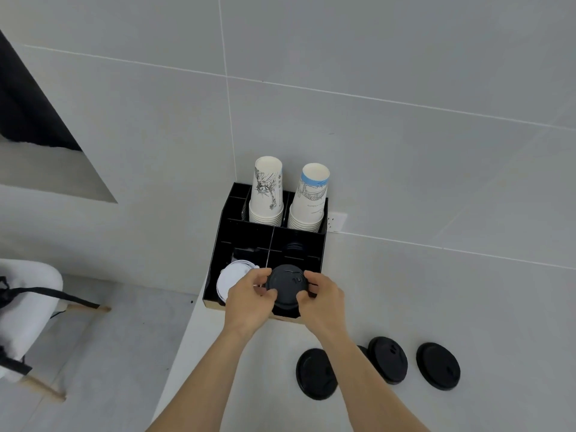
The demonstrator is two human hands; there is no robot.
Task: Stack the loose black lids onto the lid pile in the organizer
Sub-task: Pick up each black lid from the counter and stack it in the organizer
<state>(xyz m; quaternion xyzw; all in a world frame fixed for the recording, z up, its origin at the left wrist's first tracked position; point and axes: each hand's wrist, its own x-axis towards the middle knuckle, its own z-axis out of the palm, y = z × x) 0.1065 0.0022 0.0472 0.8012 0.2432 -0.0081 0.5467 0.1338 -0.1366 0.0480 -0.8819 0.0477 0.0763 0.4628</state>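
Note:
A black organizer (218, 244) stands on the white counter against the tiled wall. Over its front right compartment sits a pile of black lids (286, 286), top lid facing me. My left hand (249, 296) grips the pile's left edge and my right hand (321, 296) grips its right edge, fingers curled around the rim. Three loose black lids lie on the counter to the right of my right forearm: one (313, 374) partly behind the arm, one (388, 358) in the middle, one (438, 366) farthest right.
White lids (232, 280) fill the organizer's front left compartment. Two stacks of paper cups (268, 191) (310, 201) stand upside down in the back compartments. A wall socket (336, 221) is right of the organizer. A white chair with black straps (25, 307) is at the lower left.

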